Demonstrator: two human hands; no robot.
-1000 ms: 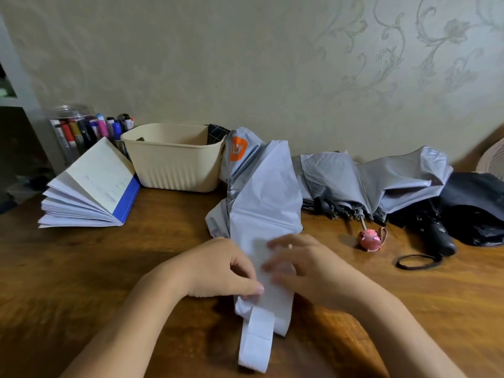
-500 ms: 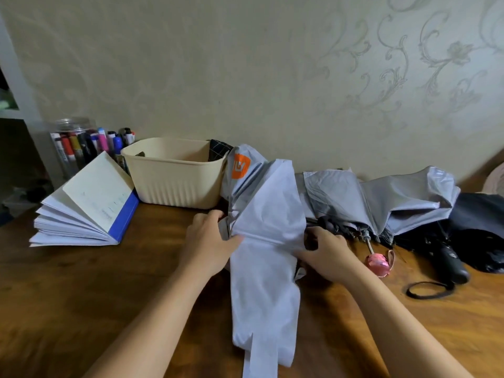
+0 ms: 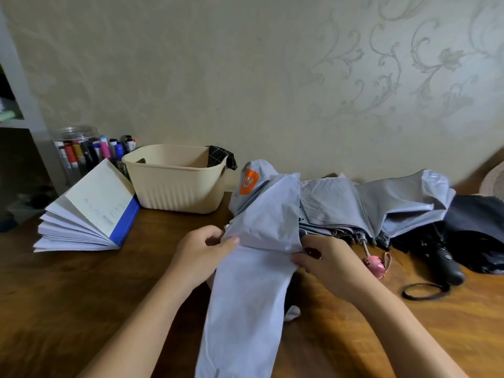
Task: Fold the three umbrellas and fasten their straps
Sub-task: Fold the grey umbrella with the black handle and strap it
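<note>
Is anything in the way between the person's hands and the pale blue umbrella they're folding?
Nothing visible is. The left hand and the right hand both grip the pale blue umbrella by its two sides. The grey umbrella lies behind it to the right, out of the way.

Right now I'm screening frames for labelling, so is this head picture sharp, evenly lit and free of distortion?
Head view: soft, even light, no glare; faint shadow on the table beneath the pale umbrella; the left hand and right hand, pinching its fabric, look reasonably sharp; wide-angle bending tilts the shelf frame at the left edge.
</note>
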